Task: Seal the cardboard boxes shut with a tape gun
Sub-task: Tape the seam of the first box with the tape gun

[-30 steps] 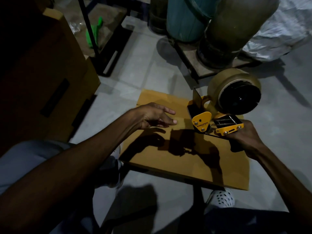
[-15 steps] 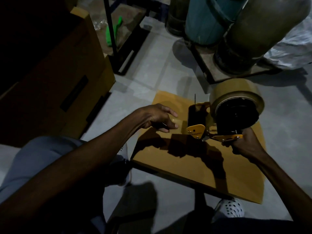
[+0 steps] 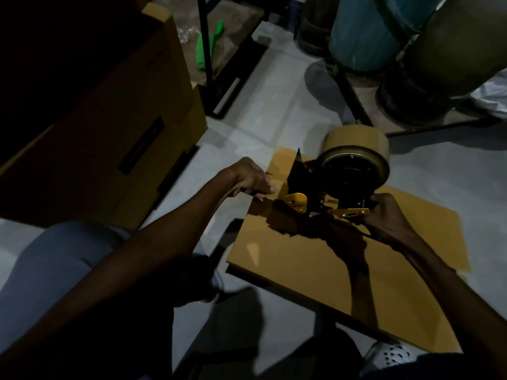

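Dim scene, head view looking down. Right hand (image 3: 384, 218) grips the handle of the tape gun (image 3: 326, 198), fingers curled tight round it; the handle itself is mostly hidden under the fingers and in shadow. The gun's yellow front plate (image 3: 296, 201) sits just ahead-left of those fingers, down on the top of the cardboard box (image 3: 315, 264). The brown tape roll (image 3: 356, 157) stands above and just beyond the right-hand knuckles, tilted toward the camera. A black flap (image 3: 297, 171) sticks up at the gun's front.

Left hand (image 3: 249, 178) rests at the far-left edge of the box top, fingers loosely bent and close together, tips pointing toward the gun's front plate. Fingertips lie near the plate but apart from it. They seem to touch the cardboard or something thin there; cannot tell whether they pinch a tape end, too dark. A thin dark sliver shows just above the left-hand fingers.

The box top runs from the left fingertips back under both wrists toward the person; a dark line crosses it under the right wrist.

Beyond the left hand, a large stack of cartons (image 3: 115, 127) in shadow. Past the fingers of both hands, grey floor (image 3: 274, 111), a black metal frame (image 3: 205, 50) with something green (image 3: 205, 48) behind it, and big drums (image 3: 384, 31) on a pallet. A white perforated shoe (image 3: 395, 355) sits below the right forearm.
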Action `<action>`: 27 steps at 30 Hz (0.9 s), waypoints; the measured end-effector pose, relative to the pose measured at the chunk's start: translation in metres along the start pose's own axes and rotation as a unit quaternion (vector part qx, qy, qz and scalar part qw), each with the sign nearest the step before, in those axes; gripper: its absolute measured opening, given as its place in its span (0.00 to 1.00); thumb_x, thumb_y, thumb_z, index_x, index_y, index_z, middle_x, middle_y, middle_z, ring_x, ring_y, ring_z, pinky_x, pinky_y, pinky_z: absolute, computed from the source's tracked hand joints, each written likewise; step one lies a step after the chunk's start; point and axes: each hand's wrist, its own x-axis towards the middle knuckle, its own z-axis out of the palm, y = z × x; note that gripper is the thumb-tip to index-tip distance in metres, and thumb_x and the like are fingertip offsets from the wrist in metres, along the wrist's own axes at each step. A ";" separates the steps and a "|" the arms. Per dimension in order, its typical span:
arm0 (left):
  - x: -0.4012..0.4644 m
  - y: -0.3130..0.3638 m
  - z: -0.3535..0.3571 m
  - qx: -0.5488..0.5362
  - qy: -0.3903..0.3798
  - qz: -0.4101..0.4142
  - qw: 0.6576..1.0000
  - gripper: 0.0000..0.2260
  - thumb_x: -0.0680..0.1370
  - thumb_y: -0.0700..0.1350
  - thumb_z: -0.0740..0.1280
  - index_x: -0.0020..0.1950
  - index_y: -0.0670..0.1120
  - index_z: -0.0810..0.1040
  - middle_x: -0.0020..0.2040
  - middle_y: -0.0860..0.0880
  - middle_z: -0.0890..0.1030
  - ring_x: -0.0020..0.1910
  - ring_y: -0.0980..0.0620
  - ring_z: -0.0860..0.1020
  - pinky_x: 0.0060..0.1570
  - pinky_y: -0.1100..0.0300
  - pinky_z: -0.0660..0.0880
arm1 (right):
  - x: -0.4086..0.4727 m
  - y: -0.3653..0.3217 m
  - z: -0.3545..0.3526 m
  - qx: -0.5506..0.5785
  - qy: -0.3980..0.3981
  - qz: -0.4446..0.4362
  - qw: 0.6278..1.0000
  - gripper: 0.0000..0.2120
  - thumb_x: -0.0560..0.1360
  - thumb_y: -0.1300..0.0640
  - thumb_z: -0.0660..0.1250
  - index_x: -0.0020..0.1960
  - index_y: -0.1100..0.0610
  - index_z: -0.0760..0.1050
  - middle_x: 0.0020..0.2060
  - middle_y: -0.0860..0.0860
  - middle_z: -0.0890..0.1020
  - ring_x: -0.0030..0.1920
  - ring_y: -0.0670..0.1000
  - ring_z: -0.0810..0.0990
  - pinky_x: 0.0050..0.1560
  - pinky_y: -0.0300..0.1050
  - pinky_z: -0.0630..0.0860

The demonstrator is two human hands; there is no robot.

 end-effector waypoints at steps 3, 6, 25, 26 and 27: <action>0.018 -0.004 -0.014 0.021 0.032 0.001 0.999 0.08 0.72 0.32 0.75 0.49 0.32 0.80 0.45 0.35 0.83 0.36 0.48 0.82 0.45 0.56 0.83 | 0.013 -0.002 0.013 -0.022 -0.028 -0.018 0.999 0.09 0.71 0.73 0.69 0.45 0.60 0.79 0.28 0.38 0.82 0.32 0.35 0.79 0.35 0.28 0.71; 0.031 -0.006 -0.021 0.035 0.040 -0.010 0.999 0.14 0.73 0.33 0.73 0.56 0.29 0.79 0.46 0.40 0.82 0.34 0.52 0.80 0.49 0.57 0.81 | 0.028 0.010 0.025 -0.020 -0.018 -0.031 0.999 0.07 0.71 0.70 0.72 0.42 0.59 0.81 0.33 0.46 0.84 0.34 0.42 0.80 0.38 0.38 0.74; 0.071 -0.039 -0.030 0.085 0.072 -0.010 0.994 0.09 0.71 0.30 0.74 0.36 0.39 0.77 0.41 0.39 0.80 0.28 0.53 0.80 0.29 0.62 0.79 | 0.027 0.033 0.019 -0.029 -0.031 0.015 0.999 0.17 0.65 0.72 0.66 0.36 0.49 0.79 0.28 0.40 0.82 0.30 0.38 0.80 0.30 0.31 0.73; 0.072 -0.040 -0.028 0.084 0.071 -0.006 0.994 0.09 0.71 0.30 0.74 0.36 0.39 0.77 0.41 0.39 0.80 0.30 0.52 0.81 0.32 0.60 0.80 | 0.027 0.034 0.020 -0.033 -0.034 0.011 0.999 0.16 0.65 0.71 0.67 0.37 0.50 0.79 0.27 0.39 0.82 0.30 0.37 0.80 0.30 0.29 0.72; 0.074 -0.042 -0.025 0.083 0.069 0.000 0.994 0.09 0.71 0.30 0.74 0.37 0.40 0.77 0.41 0.39 0.80 0.34 0.49 0.82 0.37 0.57 0.82 | 0.026 0.035 0.021 -0.048 -0.033 0.012 0.998 0.16 0.65 0.72 0.68 0.36 0.49 0.79 0.26 0.39 0.81 0.30 0.36 0.80 0.30 0.28 0.72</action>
